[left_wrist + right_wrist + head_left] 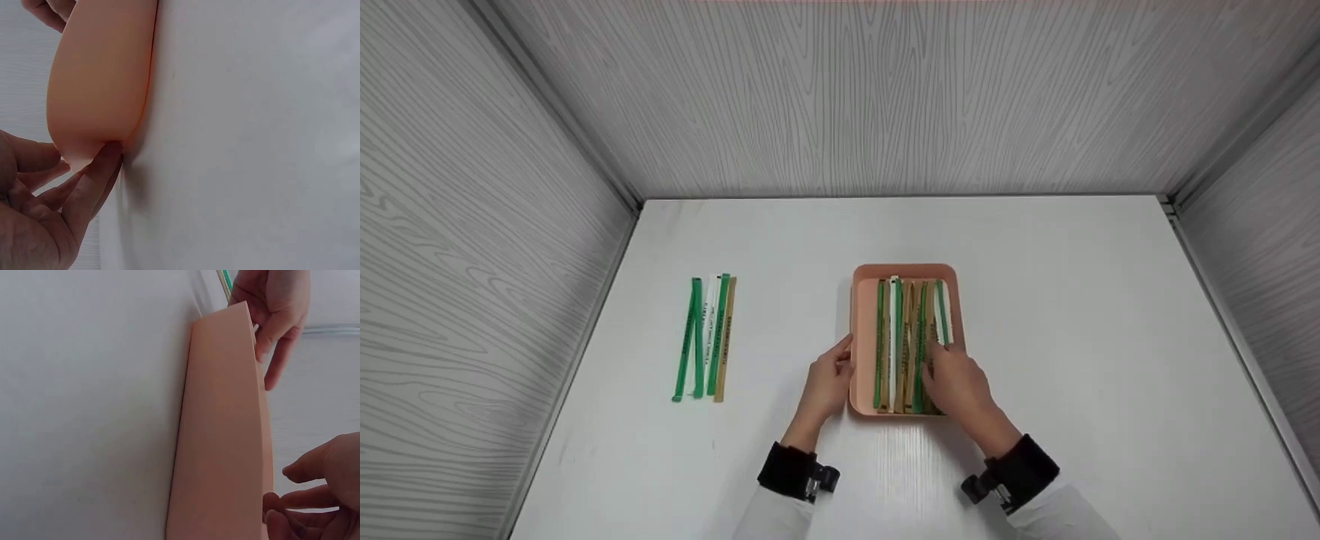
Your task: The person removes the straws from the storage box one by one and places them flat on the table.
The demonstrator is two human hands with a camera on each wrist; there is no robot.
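A shallow pink tray [865, 330] stands on the table, holding a row of long, thin printed strips [893, 345] in green, white and brown. At its left side my left hand [826, 384] grips the wall near the front corner. In the left wrist view, fingers of the left hand [48, 208] touch the rim and the lower edge of the tray [101, 79]. My right hand [960, 382] reaches over the front right of the tray, fingertips touching the strips. Nothing shows between the loosely bent fingers of the right hand [320, 495] in the right wrist view.
Several more green, white and brown strips [721, 337] lie side by side on the white table [1072, 315], left of the tray. Grey wood-grain panels [885, 97] enclose the table at the back and on both sides.
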